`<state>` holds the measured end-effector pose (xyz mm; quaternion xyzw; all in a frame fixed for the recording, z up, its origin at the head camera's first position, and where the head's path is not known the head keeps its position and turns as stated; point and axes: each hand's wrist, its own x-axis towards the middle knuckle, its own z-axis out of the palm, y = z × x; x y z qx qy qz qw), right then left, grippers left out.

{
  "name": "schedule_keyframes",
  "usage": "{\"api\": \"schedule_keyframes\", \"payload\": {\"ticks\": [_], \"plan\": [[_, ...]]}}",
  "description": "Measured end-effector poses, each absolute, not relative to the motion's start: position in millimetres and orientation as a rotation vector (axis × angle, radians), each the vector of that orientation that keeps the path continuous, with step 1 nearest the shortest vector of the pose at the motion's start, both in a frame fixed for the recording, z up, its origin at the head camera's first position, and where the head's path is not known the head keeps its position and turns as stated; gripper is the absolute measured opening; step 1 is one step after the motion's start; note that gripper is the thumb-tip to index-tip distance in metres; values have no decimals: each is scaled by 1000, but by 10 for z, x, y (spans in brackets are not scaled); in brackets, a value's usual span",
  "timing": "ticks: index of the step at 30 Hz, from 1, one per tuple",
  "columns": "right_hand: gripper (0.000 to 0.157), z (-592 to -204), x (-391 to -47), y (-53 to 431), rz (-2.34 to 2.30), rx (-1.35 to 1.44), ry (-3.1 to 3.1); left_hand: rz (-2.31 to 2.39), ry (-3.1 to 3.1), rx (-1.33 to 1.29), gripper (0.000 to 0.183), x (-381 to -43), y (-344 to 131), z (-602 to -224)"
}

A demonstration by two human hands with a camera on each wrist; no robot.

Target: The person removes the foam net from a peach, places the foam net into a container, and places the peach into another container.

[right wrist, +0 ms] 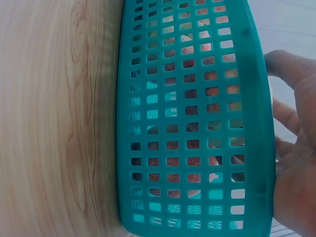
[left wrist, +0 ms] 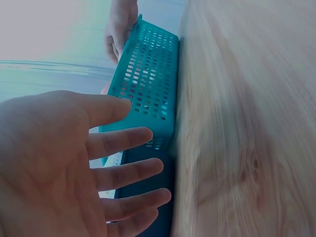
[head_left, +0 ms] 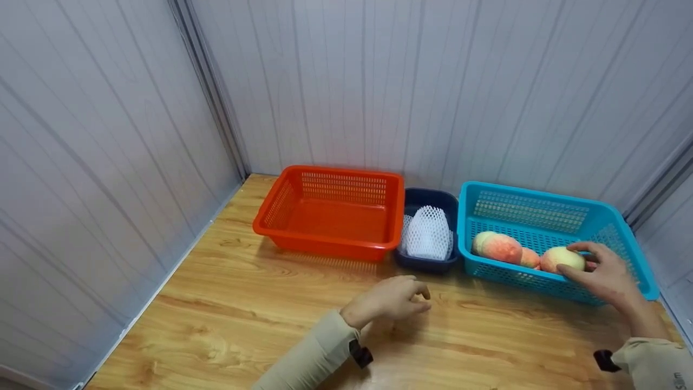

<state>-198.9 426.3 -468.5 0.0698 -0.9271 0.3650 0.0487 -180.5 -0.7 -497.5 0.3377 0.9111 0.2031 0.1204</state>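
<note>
My right hand (head_left: 603, 271) reaches over the front rim of the blue basket (head_left: 622, 222) at the right. Its thumb and fingers curl round a yellow-and-pink peach (head_left: 557, 259). Several more peaches (head_left: 502, 248) lie to the left of it in the same basket. In the right wrist view the basket's perforated wall hides most of the fruit. Over the wooden table (head_left: 243, 319), my left hand (head_left: 392, 299) holds nothing, its fingers apart and relaxed in the left wrist view. It is nearest to the small navy basket (head_left: 427, 266), which contains white foam net sleeves (head_left: 429, 233).
A red-orange basket (head_left: 335, 246) with nothing in it stands left of the navy one. All three baskets line up along the back wall panel (head_left: 352, 86). Another wall panel (head_left: 97, 162) bounds the table's left edge.
</note>
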Motion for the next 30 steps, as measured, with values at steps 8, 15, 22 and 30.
{"api": "schedule_keyframes", "payload": {"ticks": [8, 15, 22, 30], "plan": [[60, -4671, -1967, 4228, 1106, 205, -2813, 604, 2662, 999, 28, -1745, -60, -4947], [55, -4680, -1970, 4218, 1082, 256, -2772, 619, 2692, 1002, 28, -1709, -136, -4921], [56, -4699, -1966, 4211, 1100, 226, -2762, 679, 2685, 979, 30, -1670, -261, -4900], [52, -4717, -1933, 4222, 1013, 176, -2704, 710, 2702, 1018, 29, -1603, -479, -4852]]}}
